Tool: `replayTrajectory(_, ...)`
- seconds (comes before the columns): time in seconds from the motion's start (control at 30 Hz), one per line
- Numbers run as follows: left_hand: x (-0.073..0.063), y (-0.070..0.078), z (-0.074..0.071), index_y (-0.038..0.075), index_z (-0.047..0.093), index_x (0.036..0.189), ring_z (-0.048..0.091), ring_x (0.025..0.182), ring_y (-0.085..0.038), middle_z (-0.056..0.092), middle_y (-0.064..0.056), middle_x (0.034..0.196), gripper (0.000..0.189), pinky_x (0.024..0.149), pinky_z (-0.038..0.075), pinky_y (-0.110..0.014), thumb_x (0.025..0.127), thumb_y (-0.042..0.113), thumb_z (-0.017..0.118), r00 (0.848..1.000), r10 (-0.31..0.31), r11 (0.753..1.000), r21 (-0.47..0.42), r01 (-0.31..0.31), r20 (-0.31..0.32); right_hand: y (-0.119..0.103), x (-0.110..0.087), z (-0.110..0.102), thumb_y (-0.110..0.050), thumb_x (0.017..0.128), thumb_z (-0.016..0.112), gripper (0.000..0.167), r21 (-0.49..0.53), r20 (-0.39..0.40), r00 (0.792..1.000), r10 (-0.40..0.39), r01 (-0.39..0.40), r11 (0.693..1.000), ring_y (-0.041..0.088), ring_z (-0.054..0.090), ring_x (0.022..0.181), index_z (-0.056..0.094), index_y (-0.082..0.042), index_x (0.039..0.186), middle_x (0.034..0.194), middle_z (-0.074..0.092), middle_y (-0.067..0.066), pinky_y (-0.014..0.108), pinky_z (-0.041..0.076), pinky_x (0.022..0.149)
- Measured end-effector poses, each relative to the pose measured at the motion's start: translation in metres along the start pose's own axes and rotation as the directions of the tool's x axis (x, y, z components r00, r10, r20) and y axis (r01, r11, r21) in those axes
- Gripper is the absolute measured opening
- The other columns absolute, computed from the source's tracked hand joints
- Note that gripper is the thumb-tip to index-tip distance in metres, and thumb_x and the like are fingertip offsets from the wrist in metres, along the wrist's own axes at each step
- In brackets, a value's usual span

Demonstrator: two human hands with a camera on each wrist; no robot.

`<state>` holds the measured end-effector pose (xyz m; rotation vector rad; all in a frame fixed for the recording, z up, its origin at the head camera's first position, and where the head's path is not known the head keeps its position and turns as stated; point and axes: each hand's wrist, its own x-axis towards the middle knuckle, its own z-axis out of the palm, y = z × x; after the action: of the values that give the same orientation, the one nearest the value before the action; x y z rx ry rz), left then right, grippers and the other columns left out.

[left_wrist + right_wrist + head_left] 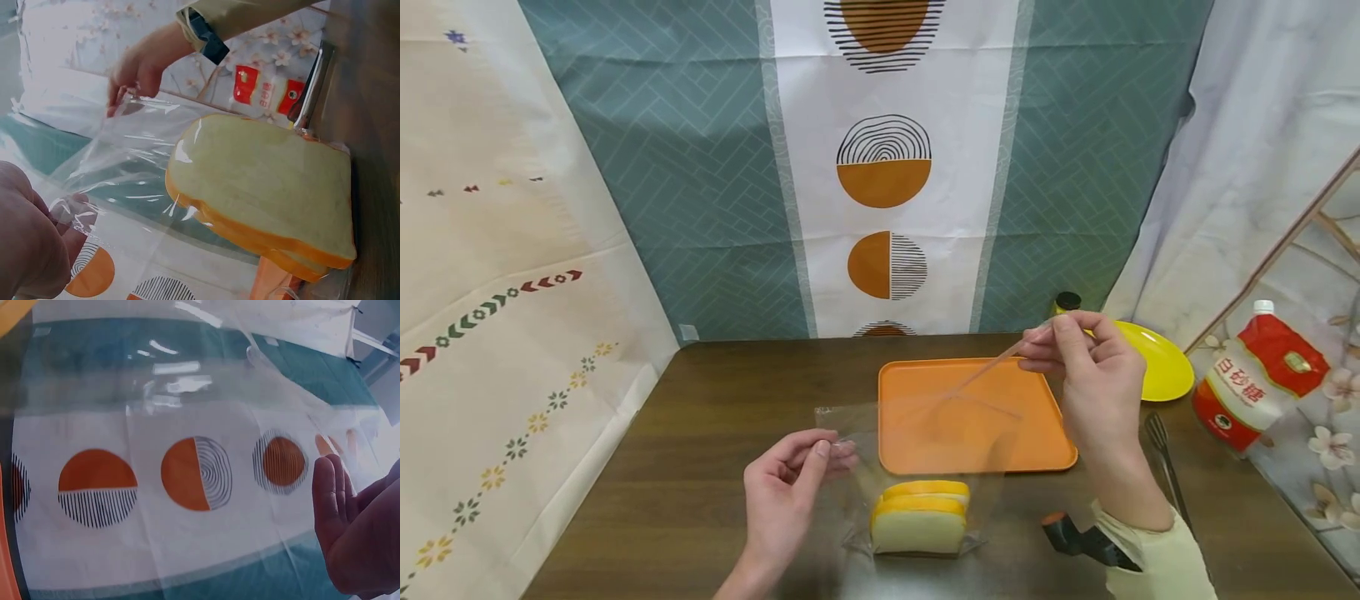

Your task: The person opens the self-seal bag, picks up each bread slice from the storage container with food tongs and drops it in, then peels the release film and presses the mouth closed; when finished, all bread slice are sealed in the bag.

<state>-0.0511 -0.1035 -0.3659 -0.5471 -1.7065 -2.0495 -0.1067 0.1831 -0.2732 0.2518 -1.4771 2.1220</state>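
Note:
Slices of bread [919,531] with orange-yellow crusts stand upright inside a clear plastic bag [850,421], near the front of the table. My left hand [786,479] pinches the bag's upper left edge between thumb and fingers. Higher up and to the right, my right hand [1093,371] pinches the other side of the bag's mouth and stretches it up into a slanting fold. In the left wrist view the bread [262,181] shows large through the film, low in the bag. The right wrist view shows my right hand [359,531] at the film's edge.
Behind the bag lies an orange tray [1045,446]. To the right are a yellow plate [1168,362], a jar with a black lid [1067,300], a red and white pouch [1258,375] and a whisk [1159,437]. A black object with an orange end [1063,533] lies by my right sleeve.

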Motion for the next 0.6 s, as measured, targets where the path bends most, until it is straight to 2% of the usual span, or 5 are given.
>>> replayTrajectory(0.1,0.000,0.001,0.000,-0.019,0.061,0.101,0.073,0.076,-0.035,0.073,-0.023,0.090,0.010,0.068,0.055,-0.052,0.097,-0.012,0.055,1.000,-0.023,1.000,-0.006,0.023,-0.017,0.000,0.006,-0.010,-0.005,0.099,0.061,0.016,0.054,-0.023,1.000,-0.004,0.005,0.999,0.023,0.072,0.065,0.056,0.010,0.095,0.077,0.069,0.017,0.036,0.059,0.062)
replayTrajectory(0.3,0.002,0.000,-0.001,-0.019,0.061,0.101,0.074,0.076,-0.033,0.071,-0.028,0.089,0.010,0.067,0.058,-0.046,0.097,-0.013,0.055,1.000,0.001,0.999,-0.037,-0.002,-0.009,0.000,0.019,-0.035,-0.005,0.094,0.068,0.021,0.207,-0.113,0.993,0.020,0.004,0.978,0.027,0.071,0.062,0.056,0.012,0.090,0.074,0.068,0.020,0.037,0.059,0.059)
replayTrajectory(0.47,0.003,0.000,-0.002,-0.021,0.059,0.101,0.074,0.076,-0.031,0.071,-0.027,0.089,0.010,0.067,0.058,-0.047,0.096,-0.013,0.055,1.000,-0.009,0.998,-0.056,0.009,-0.003,-0.002,0.027,-0.061,-0.006,0.087,0.076,0.027,0.221,-0.204,0.977,0.065,-0.018,0.975,0.028,0.072,0.065,0.060,0.014,0.096,0.079,0.069,0.022,0.037,0.058,0.060)
replayTrajectory(0.6,0.003,0.000,-0.003,-0.022,0.059,0.100,0.074,0.074,-0.031,0.071,-0.027,0.088,0.010,0.066,0.057,-0.048,0.096,-0.013,0.056,1.000,-0.008,0.999,-0.049,0.008,-0.006,-0.001,0.030,-0.078,0.001,0.085,0.076,0.026,0.226,-0.240,0.969,0.057,-0.001,0.974,0.030,0.072,0.065,0.061,0.017,0.099,0.080,0.069,0.024,0.037,0.057,0.061)
